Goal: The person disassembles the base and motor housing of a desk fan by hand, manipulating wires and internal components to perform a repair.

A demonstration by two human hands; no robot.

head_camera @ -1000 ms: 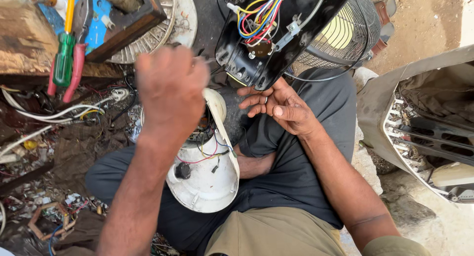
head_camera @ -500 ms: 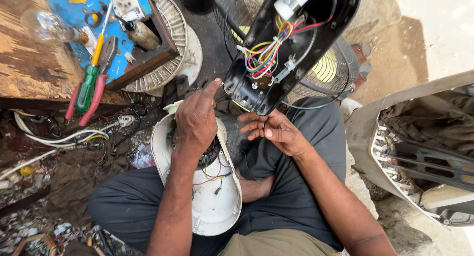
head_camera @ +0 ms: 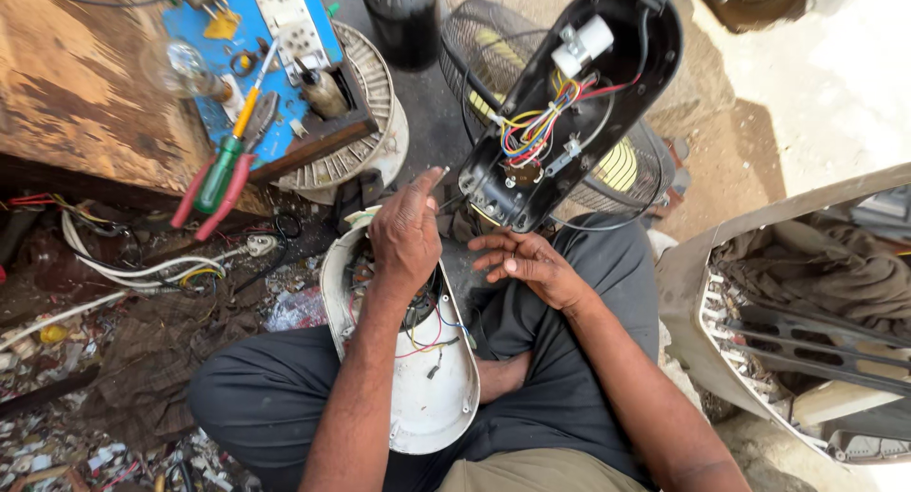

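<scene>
The black fan housing (head_camera: pixel 579 103) slants toward one o'clock; the open right hand (head_camera: pixel 527 264) lies nearer than the empty left hand (head_camera: pixel 406 236).

hand and arm pose

left hand (head_camera: pixel 406 238): forearm extends toward 12 o'clock, palm down, fingers loosely curled, index finger pointing to 1 o'clock. right hand (head_camera: pixel 529 262): forearm enters from 5 o'clock, hand open, fingers spread toward 9 o'clock.
</scene>
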